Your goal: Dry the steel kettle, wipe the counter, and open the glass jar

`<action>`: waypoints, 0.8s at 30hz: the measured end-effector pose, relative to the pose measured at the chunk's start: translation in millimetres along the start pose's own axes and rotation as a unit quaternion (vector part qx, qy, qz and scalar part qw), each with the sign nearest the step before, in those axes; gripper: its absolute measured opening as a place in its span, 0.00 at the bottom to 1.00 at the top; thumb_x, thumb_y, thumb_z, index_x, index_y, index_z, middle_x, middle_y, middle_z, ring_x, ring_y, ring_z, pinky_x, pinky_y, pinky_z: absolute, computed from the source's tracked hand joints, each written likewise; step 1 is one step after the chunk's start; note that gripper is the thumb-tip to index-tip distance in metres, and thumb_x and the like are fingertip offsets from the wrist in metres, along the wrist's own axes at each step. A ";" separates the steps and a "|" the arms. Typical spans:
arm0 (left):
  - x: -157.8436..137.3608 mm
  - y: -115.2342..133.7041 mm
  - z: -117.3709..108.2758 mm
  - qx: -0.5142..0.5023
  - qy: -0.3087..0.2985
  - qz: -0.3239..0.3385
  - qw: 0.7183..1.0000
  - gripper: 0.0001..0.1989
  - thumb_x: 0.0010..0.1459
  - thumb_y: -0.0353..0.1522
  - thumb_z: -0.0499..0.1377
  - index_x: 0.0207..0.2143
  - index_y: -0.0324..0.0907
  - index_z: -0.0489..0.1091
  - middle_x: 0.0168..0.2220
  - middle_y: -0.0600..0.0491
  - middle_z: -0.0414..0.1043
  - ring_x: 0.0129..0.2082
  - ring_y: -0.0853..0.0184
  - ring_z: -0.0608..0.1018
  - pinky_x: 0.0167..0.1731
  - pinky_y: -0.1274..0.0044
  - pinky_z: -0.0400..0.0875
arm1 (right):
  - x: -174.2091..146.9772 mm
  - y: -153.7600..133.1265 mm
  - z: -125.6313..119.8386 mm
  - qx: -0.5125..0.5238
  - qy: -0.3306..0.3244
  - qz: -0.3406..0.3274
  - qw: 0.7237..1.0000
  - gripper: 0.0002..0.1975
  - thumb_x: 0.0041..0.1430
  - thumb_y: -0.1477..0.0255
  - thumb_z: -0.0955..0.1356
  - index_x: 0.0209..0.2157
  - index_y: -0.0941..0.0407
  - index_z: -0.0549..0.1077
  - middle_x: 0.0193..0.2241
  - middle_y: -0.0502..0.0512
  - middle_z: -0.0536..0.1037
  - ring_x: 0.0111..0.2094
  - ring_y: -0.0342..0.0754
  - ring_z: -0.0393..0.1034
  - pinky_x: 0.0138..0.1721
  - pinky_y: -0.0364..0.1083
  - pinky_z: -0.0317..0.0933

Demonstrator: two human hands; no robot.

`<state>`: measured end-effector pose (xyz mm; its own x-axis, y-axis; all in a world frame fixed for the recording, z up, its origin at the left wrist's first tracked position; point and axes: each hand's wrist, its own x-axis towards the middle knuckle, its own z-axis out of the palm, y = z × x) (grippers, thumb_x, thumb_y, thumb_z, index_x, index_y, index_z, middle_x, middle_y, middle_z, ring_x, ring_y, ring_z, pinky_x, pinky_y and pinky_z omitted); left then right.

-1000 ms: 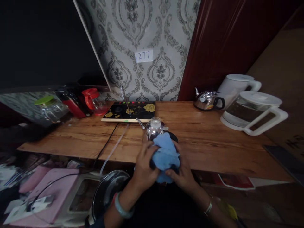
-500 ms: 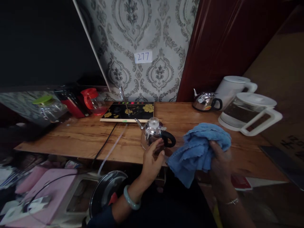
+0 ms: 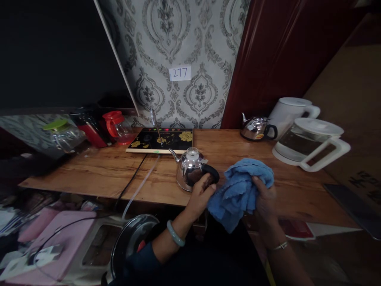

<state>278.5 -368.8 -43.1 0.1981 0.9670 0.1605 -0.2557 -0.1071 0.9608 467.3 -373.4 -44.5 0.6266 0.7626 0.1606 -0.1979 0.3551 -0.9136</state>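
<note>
So the left hand [image 3: 201, 194] is sitting on the small steel kettle [image 3: 189, 172], fingers curled around the black handle [image 3: 210, 174] at its right side, gripping it. The kettle is standing upright on the wooden counter [image 3: 98, 171] near the front edge, spout pointing back and left, little lid knob on top. The right hand [image 3: 263, 198] is holding a bunched-up blue cloth [image 3: 238, 188], fingers closed into the folds, and the cloth is hanging just to the right of the kettle handle, touching or nearly touching the left fingers. Hard to say which.

How far along? Judging only from how things are lying, the cloth is off the kettle body right now, so no wiping is happening at this instant. The steel is looking shiny from here, but I can't tell if every side has been done, and the far side is hidden.

Around it: a black hob with gold flowers [image 3: 162, 140] is sitting right behind the kettle with a clear tube [image 3: 139, 186] and a dark cable [image 3: 131, 180] running off the front edge of the counter. Further right there's a second steel kettle [image 3: 256, 128], a white jug kettle [image 3: 290, 111] and a glass kettle with a white handle [image 3: 312, 143], all well apart from the hands. On the left, a red-topped glass pot [image 3: 117, 126] and a green-lidded jar [image 3: 64, 137]. Nothing is really crowding the kettle; the tube and cable are the nearest snag, off to its left.
</note>
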 end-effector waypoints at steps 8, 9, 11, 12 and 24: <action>4.6 7.6 -10.8 0.012 -0.016 -0.010 1.000 0.22 0.52 0.47 0.67 0.42 0.40 0.77 0.43 0.43 0.80 0.47 0.54 0.80 0.53 0.62 0.73 | 1.3 6.6 -0.5 -0.006 -0.015 -0.006 1.000 0.16 0.48 0.62 0.75 0.37 0.54 0.75 0.33 0.48 0.77 0.34 0.47 0.71 0.39 0.46 0.65; 3.9 10.0 -13.7 0.012 -0.016 -0.018 1.000 0.23 0.51 0.48 0.68 0.41 0.39 0.77 0.42 0.43 0.80 0.46 0.55 0.80 0.52 0.63 0.73 | 0.9 6.6 0.0 -0.006 -0.016 -0.001 1.000 0.16 0.48 0.62 0.75 0.38 0.54 0.75 0.33 0.48 0.77 0.33 0.47 0.71 0.38 0.46 0.65; 1.9 17.9 -20.8 0.014 -0.019 -0.039 0.999 0.24 0.48 0.48 0.70 0.40 0.39 0.77 0.40 0.44 0.80 0.44 0.56 0.81 0.49 0.65 0.74 | -0.4 5.2 1.9 -0.004 -0.017 0.006 1.000 0.17 0.48 0.61 0.76 0.38 0.54 0.75 0.33 0.48 0.77 0.32 0.47 0.71 0.37 0.46 0.65; 0.6 23.0 -25.2 0.018 -0.023 -0.049 0.998 0.25 0.47 0.48 0.71 0.40 0.38 0.77 0.39 0.45 0.80 0.42 0.58 0.81 0.48 0.67 0.74 | -1.3 3.9 3.2 -0.003 -0.017 0.009 1.000 0.18 0.48 0.61 0.76 0.38 0.54 0.75 0.33 0.48 0.78 0.32 0.47 0.71 0.37 0.46 0.66; -14.6 48.9 -82.1 0.084 0.075 -0.037 0.993 0.23 0.53 0.50 0.66 0.24 0.40 0.71 0.19 0.54 0.72 0.22 0.70 0.72 0.28 0.78 0.66 | 6.0 -11.7 29.0 0.031 -0.094 0.039 0.994 0.20 0.46 0.58 0.76 0.39 0.53 0.77 0.33 0.49 0.79 0.33 0.49 0.74 0.39 0.49 0.69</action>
<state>185.4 -369.1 -17.0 0.0638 0.9959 0.0640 -0.0811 -0.0587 0.9950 451.5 -357.4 -22.1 0.4571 0.8745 0.1621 -0.2900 0.3188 -0.9023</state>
